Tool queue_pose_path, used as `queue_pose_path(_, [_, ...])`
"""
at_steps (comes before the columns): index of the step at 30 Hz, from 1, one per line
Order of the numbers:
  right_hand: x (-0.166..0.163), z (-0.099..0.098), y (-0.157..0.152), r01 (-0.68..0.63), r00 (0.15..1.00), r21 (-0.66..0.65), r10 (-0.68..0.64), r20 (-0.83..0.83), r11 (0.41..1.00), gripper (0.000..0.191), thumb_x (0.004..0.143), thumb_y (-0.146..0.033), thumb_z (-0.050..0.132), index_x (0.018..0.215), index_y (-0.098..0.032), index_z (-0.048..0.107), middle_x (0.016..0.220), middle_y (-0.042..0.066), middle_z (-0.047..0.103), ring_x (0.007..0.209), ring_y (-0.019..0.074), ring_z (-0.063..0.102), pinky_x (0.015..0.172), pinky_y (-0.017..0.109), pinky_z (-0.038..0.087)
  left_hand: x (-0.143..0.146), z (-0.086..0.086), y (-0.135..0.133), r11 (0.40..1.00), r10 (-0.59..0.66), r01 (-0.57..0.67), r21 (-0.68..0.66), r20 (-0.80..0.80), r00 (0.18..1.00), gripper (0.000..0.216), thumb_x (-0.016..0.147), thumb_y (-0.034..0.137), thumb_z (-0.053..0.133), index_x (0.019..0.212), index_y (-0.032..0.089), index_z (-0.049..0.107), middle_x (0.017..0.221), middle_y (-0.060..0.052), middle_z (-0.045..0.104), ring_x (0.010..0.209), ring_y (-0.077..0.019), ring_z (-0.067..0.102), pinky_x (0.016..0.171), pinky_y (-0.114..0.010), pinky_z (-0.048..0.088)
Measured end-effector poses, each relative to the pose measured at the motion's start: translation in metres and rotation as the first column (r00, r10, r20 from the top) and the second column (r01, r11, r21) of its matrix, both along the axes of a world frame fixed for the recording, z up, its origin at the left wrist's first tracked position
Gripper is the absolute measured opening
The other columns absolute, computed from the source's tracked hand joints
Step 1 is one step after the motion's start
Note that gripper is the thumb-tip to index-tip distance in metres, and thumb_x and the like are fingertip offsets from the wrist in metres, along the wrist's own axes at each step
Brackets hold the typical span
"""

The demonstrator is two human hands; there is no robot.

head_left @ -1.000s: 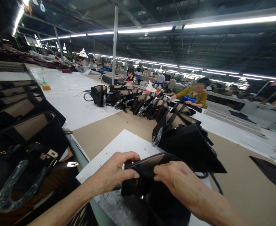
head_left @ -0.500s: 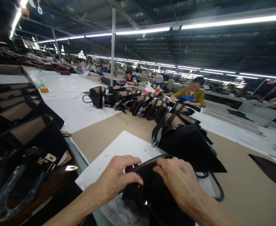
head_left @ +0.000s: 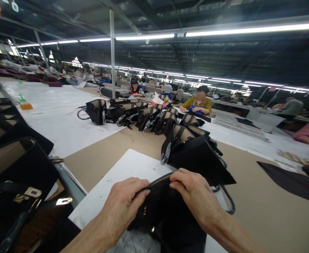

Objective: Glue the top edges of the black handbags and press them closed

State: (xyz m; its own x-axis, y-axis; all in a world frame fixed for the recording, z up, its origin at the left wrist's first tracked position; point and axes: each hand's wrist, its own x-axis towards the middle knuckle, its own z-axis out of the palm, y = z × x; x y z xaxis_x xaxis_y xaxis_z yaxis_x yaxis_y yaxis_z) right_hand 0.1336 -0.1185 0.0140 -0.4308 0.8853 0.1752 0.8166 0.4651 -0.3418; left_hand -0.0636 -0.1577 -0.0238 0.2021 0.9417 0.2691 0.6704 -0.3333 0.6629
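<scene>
A black handbag [head_left: 167,207] with small gold fittings stands in front of me over a white sheet [head_left: 112,179]. My left hand [head_left: 125,200] pinches the left part of its top edge between thumb and fingers. Farther right along the same edge, my right hand [head_left: 191,189] grips it, thumb and fingers pressed together. Just beyond the hands sits another black bag [head_left: 196,158], its large flat side facing me. A dark looped handle [head_left: 228,200] shows to the right of my right hand. The lower part of the held bag is partly hidden by my right forearm.
Several black bags with beige linings [head_left: 9,158] crowd the left side. More bags [head_left: 154,119] line the table's middle. A bottle of amber liquid [head_left: 25,103] stands at back left, a dark flat piece [head_left: 291,179] lies right. A co-worker in yellow [head_left: 199,102] sits across.
My left thumb and fingers have closed onto the bag's top edge, where they were apart before. My right hand keeps its grip. The view has turned somewhat to the right.
</scene>
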Motion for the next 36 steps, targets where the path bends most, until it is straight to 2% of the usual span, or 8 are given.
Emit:
queue_pose_path(3, [-0.003,0.001,-0.001,0.017,0.999,0.019,-0.017,0.027,1.000,0.022,0.085,-0.012,0.045,0.071,-0.021,0.061,0.074,0.000,0.059,0.068,0.0148,0.055,0.064,0.024,0.036,0.002,0.002,-0.001,1.000,0.012,-0.012,0.009,0.033,0.999,0.018,0.086,0.023,0.045,0.089,0.021,0.063,0.083,-0.002,0.063,0.078,-0.0148,0.057,0.071,-0.022,0.043])
queue_pose_path(9, [-0.006,-0.001,0.000,0.111,0.993,0.068,-0.114,0.043,0.991,0.011,0.081,-0.010,0.052,0.078,-0.021,0.054,0.069,-0.001,0.059,0.063,0.0152,0.055,0.058,0.023,0.034,0.004,0.003,-0.003,0.999,-0.029,0.028,0.021,0.059,0.998,0.018,0.087,0.022,0.043,0.084,0.020,0.061,0.081,-0.002,0.061,0.076,-0.0135,0.057,0.070,-0.022,0.042])
queue_pose_path(14, [-0.008,0.002,0.002,0.032,0.996,0.090,-0.039,0.077,0.995,0.019,0.085,-0.010,0.046,0.080,-0.021,0.061,0.075,0.001,0.062,0.072,0.0163,0.059,0.064,0.024,0.036,0.005,0.005,-0.003,0.999,-0.045,0.044,0.020,0.040,0.998,0.020,0.087,0.021,0.040,0.082,0.019,0.060,0.079,-0.003,0.059,0.075,-0.0138,0.056,0.069,-0.022,0.041])
queue_pose_path(25, [-0.007,0.005,0.003,0.024,0.991,0.079,-0.034,0.128,0.997,0.022,0.087,-0.011,0.045,0.074,-0.019,0.061,0.076,0.002,0.062,0.071,0.0158,0.059,0.066,0.024,0.037,0.006,0.007,-0.003,0.998,-0.052,0.053,-0.037,0.015,0.999,0.018,0.088,0.023,0.041,0.083,0.020,0.058,0.080,-0.001,0.058,0.075,-0.0130,0.055,0.068,-0.022,0.039])
queue_pose_path(29, [-0.007,0.004,0.004,0.036,0.990,0.097,-0.048,0.133,0.995,0.021,0.087,-0.013,0.046,0.073,-0.020,0.061,0.073,0.002,0.063,0.070,0.0162,0.059,0.065,0.024,0.037,0.006,0.017,-0.001,0.990,-0.051,0.035,-0.135,-0.123,0.991,0.011,0.082,0.031,0.053,0.082,0.020,0.057,0.080,0.000,0.060,0.075,-0.0156,0.057,0.066,-0.024,0.039])
queue_pose_path(31, [-0.007,0.004,0.005,0.034,0.988,0.104,-0.049,0.144,0.994,0.021,0.087,-0.014,0.047,0.074,-0.020,0.062,0.074,0.002,0.063,0.071,0.0166,0.060,0.066,0.024,0.038,0.010,0.024,0.004,0.985,-0.044,0.001,-0.172,-0.241,0.969,0.018,0.077,0.036,0.059,0.087,0.021,0.056,0.083,-0.002,0.062,0.078,-0.0196,0.059,0.066,-0.027,0.040])
queue_pose_path(33, [-0.008,0.004,0.005,0.034,0.984,0.097,-0.050,0.170,0.995,0.020,0.086,-0.014,0.048,0.076,-0.020,0.063,0.076,0.003,0.064,0.073,0.0168,0.060,0.068,0.024,0.038,0.019,0.030,0.011,0.986,-0.054,-0.011,-0.165,-0.385,0.921,0.025,0.075,0.036,0.060,0.093,0.020,0.056,0.088,-0.005,0.064,0.083,-0.0248,0.060,0.068,-0.031,0.042])
queue_pose_path(36, [-0.009,0.006,0.007,0.051,0.976,0.087,-0.068,0.204,0.995,0.019,0.086,-0.014,0.049,0.076,-0.020,0.064,0.076,0.003,0.065,0.072,0.0165,0.060,0.066,0.024,0.038,0.033,0.035,0.025,0.994,-0.101,0.056,-0.094,-0.575,0.812,0.024,0.074,0.030,0.059,0.093,0.016,0.057,0.086,-0.010,0.065,0.077,-0.0295,0.061,0.064,-0.035,0.042])
